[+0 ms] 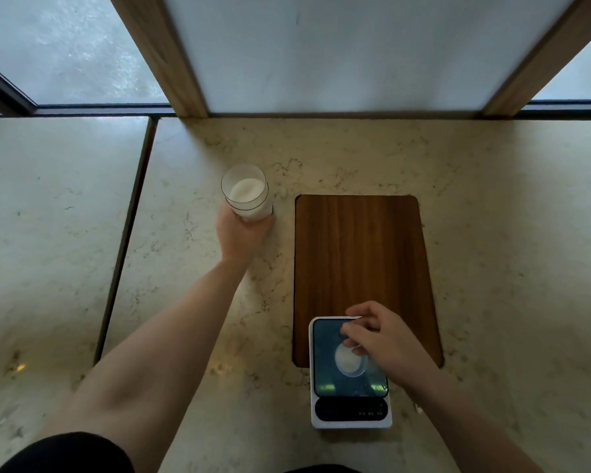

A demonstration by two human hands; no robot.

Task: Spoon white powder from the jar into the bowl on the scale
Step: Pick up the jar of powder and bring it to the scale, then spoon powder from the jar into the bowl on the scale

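An open clear jar (246, 192) holding white powder stands on the marble counter at the centre left. My left hand (241, 233) wraps around its lower part from the near side. A white scale (350, 409) with a dark glass platform sits near the front edge, partly on a wooden board. On the platform rests a small clear bowl (348, 361) with white powder in it. My right hand (384, 339) hovers over the bowl's far right rim, fingers pinched on a small white spoon (352, 343) that is mostly hidden by the fingers.
A dark wooden cutting board (359, 254) lies to the right of the jar, with the scale overlapping its near edge. The marble counter (509, 233) extends on both sides, with a dark seam (127, 233) at the left. A wood-framed panel and windows rise behind.
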